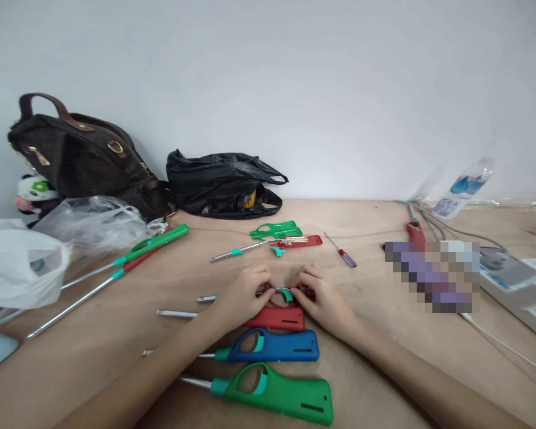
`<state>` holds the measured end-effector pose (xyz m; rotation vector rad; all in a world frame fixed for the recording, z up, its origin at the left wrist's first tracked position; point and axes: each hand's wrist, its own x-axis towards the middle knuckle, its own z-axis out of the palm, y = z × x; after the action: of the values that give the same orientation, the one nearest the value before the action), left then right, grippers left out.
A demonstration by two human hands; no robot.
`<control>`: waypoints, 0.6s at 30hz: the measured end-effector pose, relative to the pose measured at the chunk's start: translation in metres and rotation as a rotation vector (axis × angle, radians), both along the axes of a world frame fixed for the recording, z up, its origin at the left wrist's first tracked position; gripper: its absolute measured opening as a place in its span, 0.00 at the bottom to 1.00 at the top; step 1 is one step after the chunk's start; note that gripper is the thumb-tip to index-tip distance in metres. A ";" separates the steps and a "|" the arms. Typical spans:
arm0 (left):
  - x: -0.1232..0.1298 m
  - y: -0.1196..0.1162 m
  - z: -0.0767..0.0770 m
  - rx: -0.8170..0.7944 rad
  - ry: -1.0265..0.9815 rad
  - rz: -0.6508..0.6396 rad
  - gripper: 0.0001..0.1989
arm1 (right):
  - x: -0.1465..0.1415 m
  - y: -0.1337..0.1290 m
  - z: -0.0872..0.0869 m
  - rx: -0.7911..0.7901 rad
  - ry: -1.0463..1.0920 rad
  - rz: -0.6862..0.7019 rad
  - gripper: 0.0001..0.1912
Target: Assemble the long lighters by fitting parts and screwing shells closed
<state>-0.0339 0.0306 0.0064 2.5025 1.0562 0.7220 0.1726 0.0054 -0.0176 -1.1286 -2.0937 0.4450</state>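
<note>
My left hand (pixel 245 295) and my right hand (pixel 319 298) meet mid-table, fingers pinched on a red long-nosed lighter. Between them show its teal trigger (pixel 286 295) and red trigger loop; its metal tube (pixel 205 298) sticks out left of my left hand. The fingers hide most of its body. Just nearer lie a whole red lighter (pixel 279 319), partly under my left hand, then a blue lighter (pixel 290 347) and a green lighter (pixel 290 393). Beyond my hands is an opened red lighter (pixel 310 241) with its insides showing, beside a green shell half (pixel 279 230).
A screwdriver (pixel 347 258) lies right of the opened lighter, and small metal bits (pixel 358 288) sit nearer. More lighters (pixel 152 243) rest at left by white plastic bags (pixel 22 262). A black bag (pixel 218 182) and backpack (pixel 93 155) stand behind; a power strip (pixel 527 298) is at right.
</note>
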 end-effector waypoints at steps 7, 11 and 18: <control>-0.001 0.001 -0.003 0.066 0.074 -0.079 0.09 | -0.007 -0.002 -0.004 0.010 0.006 -0.077 0.08; -0.002 0.000 -0.001 0.165 0.172 -0.131 0.09 | -0.009 -0.002 -0.007 0.045 -0.024 -0.102 0.09; -0.002 -0.001 -0.003 0.129 0.153 -0.097 0.10 | -0.009 -0.004 -0.004 0.039 -0.041 -0.106 0.08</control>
<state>-0.0360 0.0300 0.0038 2.7355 0.9573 0.5958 0.1633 0.0012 -0.0218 -1.2288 -2.0575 0.3317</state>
